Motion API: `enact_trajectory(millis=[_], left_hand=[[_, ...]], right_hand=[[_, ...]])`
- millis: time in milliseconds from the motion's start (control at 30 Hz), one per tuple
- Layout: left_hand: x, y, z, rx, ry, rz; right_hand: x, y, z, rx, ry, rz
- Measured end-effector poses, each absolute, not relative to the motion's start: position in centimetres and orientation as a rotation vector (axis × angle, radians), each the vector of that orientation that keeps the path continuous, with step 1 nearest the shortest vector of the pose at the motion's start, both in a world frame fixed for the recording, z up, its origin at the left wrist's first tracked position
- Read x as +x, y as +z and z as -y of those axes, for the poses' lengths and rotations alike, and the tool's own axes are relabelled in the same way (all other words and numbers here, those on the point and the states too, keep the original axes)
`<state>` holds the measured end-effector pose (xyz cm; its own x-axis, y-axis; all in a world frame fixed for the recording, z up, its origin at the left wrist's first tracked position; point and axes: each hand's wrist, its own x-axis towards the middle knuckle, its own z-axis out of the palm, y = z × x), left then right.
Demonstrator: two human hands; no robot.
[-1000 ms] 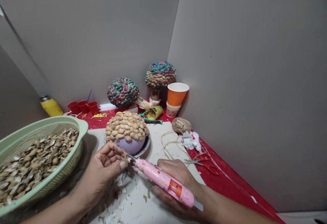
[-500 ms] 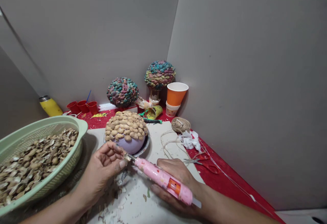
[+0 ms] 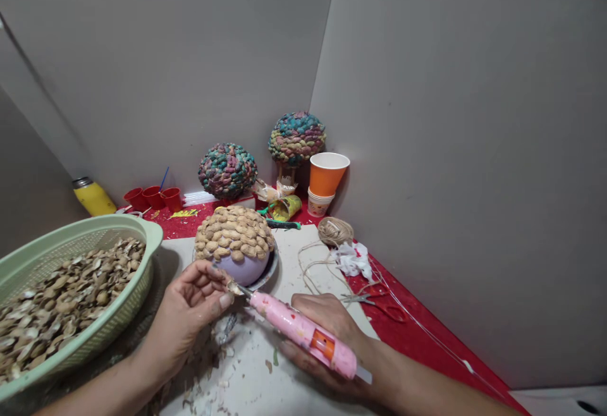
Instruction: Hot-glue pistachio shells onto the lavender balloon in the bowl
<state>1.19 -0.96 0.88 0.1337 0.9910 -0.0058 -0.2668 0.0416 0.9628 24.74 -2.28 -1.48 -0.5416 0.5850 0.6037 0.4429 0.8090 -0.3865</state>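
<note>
Between its thumb and fingers, my left hand (image 3: 196, 299) pinches a small peanut shell (image 3: 234, 287), its hollow side toward the nozzle. My right hand (image 3: 327, 334) is closed round a pink glue gun (image 3: 294, 327) with a glue stick poking from its back end. The gun's tip is at the shell, just in front of a lilac balloon (image 3: 241, 269). Rows of peanut shells (image 3: 234, 232) cover the balloon's upper part, while its lower front is bare. It rests in a dark-rimmed bowl (image 3: 272, 267).
A green basket (image 3: 154, 239) of peanut shells stands at the left. Scissors (image 3: 379, 303), twine (image 3: 336, 231) and crumpled white plastic (image 3: 353, 259) lie at the right. Behind are two painted shell-covered balls (image 3: 227, 171), red cups (image 3: 152, 198), an orange cup (image 3: 327, 174) and a yellow bottle (image 3: 93, 198).
Almost nothing differs. My left fingers and the shell have shifted very slightly at the nozzle, and the glue gun stays in the same place.
</note>
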Motion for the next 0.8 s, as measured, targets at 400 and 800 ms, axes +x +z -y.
enact_trajectory(millis=[400, 800], left_hand=[[1.03, 0.73, 0.92, 1.120, 1.253, -0.945], [0.67, 0.36, 0.82, 1.153, 1.291, -0.942]], right_hand=[[24.72, -1.45, 2.33, -0.756, 0.171, 2.224], [24.82, -1.67, 2.29, -0.760, 0.175, 2.225]])
